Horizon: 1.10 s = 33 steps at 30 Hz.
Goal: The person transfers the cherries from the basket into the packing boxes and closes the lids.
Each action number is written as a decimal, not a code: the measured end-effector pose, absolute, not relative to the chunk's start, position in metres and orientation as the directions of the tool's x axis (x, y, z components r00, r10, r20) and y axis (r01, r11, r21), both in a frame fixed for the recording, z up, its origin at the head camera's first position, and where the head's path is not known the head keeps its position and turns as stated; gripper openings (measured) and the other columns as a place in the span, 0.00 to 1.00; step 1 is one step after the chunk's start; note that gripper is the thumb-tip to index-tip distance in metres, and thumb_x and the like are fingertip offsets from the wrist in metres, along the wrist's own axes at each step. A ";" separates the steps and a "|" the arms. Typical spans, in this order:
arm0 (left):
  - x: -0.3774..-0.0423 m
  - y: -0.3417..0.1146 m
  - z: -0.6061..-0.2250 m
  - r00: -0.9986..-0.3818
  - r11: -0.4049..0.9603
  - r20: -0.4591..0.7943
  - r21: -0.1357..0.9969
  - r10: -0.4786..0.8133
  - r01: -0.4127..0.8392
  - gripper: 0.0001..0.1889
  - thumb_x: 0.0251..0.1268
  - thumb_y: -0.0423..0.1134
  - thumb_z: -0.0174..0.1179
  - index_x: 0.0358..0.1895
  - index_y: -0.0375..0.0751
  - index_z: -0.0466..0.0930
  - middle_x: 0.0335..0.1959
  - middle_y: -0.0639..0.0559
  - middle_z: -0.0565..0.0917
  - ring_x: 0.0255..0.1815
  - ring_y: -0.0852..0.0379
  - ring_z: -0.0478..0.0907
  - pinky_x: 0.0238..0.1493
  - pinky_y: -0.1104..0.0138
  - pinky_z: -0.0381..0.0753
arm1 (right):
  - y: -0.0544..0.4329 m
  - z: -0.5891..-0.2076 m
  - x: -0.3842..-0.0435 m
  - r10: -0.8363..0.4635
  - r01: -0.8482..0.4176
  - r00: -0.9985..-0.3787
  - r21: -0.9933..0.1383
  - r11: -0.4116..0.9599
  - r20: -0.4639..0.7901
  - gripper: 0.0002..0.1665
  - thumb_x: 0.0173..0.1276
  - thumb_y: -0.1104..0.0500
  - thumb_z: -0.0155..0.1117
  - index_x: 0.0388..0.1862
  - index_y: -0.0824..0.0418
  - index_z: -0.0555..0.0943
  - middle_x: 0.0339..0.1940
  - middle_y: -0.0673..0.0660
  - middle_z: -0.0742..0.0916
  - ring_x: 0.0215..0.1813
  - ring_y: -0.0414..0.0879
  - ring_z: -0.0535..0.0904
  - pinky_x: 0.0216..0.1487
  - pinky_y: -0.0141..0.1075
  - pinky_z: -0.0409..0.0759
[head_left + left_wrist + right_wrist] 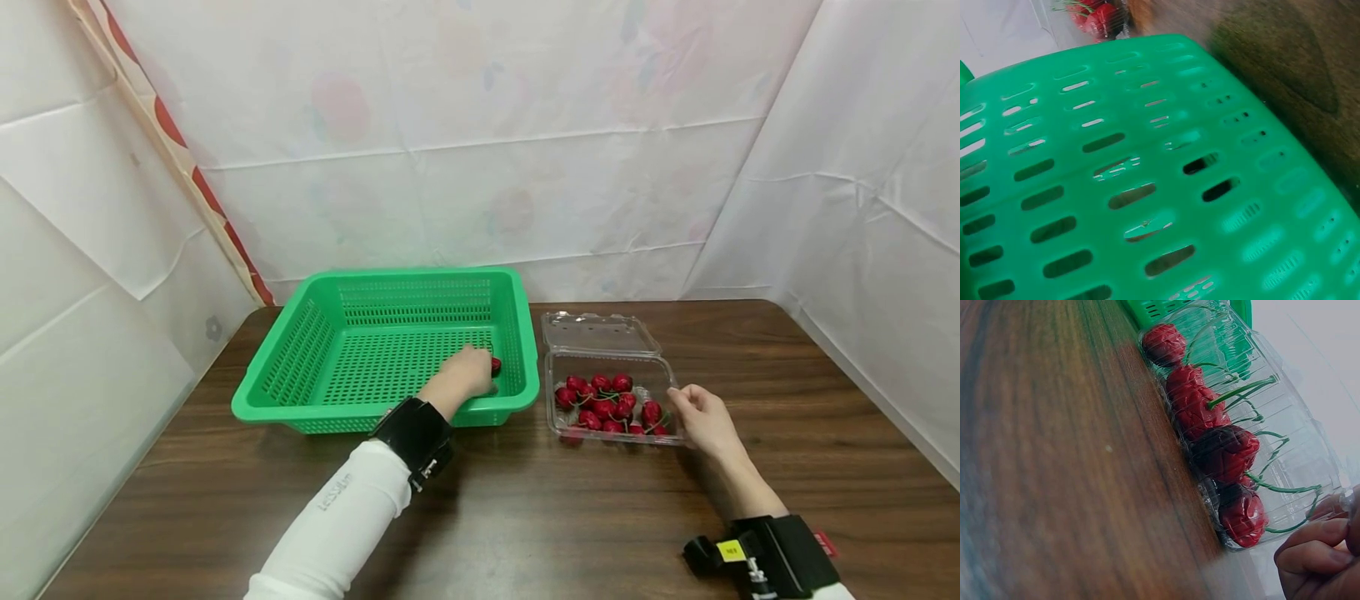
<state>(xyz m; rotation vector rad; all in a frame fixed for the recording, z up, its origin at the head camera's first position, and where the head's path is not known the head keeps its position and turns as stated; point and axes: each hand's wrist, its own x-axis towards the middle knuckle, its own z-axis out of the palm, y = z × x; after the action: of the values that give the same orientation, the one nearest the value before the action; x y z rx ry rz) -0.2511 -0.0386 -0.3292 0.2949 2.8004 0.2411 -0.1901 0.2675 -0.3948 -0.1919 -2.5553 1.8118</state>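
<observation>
My left hand (pixel 467 370) reaches over the near rim into the right end of a green plastic basket (pixel 525 358). A red cherry (pixel 496 365) shows at its fingers, which are curled and mostly hidden behind the back of the hand. In the left wrist view the slotted basket wall (pixel 1147 150) fills most of the picture and hides the hand. My right hand (pixel 705 417) pinches the right rim of a clear plastic clamshell box (pixel 555 367), its lid (pixel 600 333) folded back. Several red cherries (pixel 603 408) with green stems lie inside the box.
Basket and box stand side by side on a dark wooden table (pixel 562 517), a narrow gap between them. A white patterned sheet (pixel 450 150) hangs behind the table, with more white sheeting (pixel 847 208) along both sides.
</observation>
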 end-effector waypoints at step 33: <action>-0.258 -0.034 -0.336 -0.898 0.968 -0.367 0.149 0.242 0.200 0.10 0.67 0.30 0.42 0.41 0.34 0.74 0.32 0.44 0.74 0.29 0.55 0.67 0.30 0.67 0.68 | 0.268 -0.393 -0.189 0.097 0.103 -0.992 -0.939 0.328 -0.075 0.18 0.70 0.52 0.44 0.23 0.62 0.62 0.09 0.48 0.68 0.10 0.36 0.59 0.11 0.29 0.59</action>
<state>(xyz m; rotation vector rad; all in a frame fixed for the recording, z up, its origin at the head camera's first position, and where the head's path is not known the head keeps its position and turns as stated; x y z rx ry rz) -0.2577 -0.0340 -0.3362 0.3185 2.7260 0.1510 -0.1892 0.2675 -0.3931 -0.1930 -2.5638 1.8142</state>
